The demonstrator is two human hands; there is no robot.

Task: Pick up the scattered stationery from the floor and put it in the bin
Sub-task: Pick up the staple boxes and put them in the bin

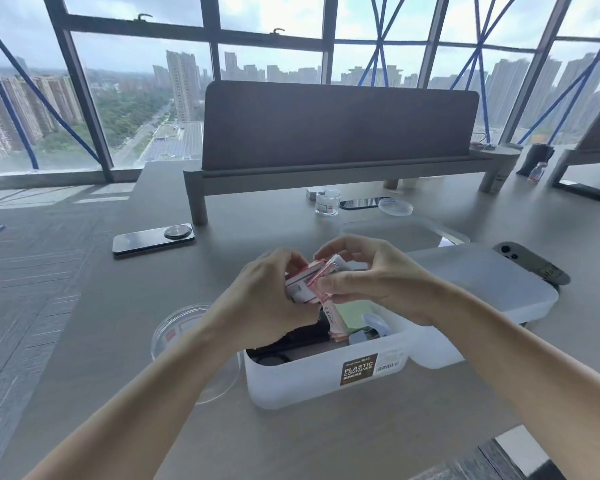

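Observation:
Both my hands hold a small bundle of red-and-white packets (309, 282) just above the white plastic bin (326, 379) on the grey desk. My left hand (267, 299) grips the bundle from the left and below. My right hand (368, 282) pinches its right side with thumb and fingers. Inside the bin lie a green sticky-note pad (354, 315), a black item (298, 339), a blue-grey item (374, 325) and more red packets. Parts of the bin's contents are hidden by my hands.
The bin's white lid (482, 289) leans at its right. A clear round dish (177, 330) sits left of the bin. A black phone (153, 238), a clear jar (327, 202), another dish (395, 206), a second phone (364, 202) and a desk divider (336, 126) lie beyond.

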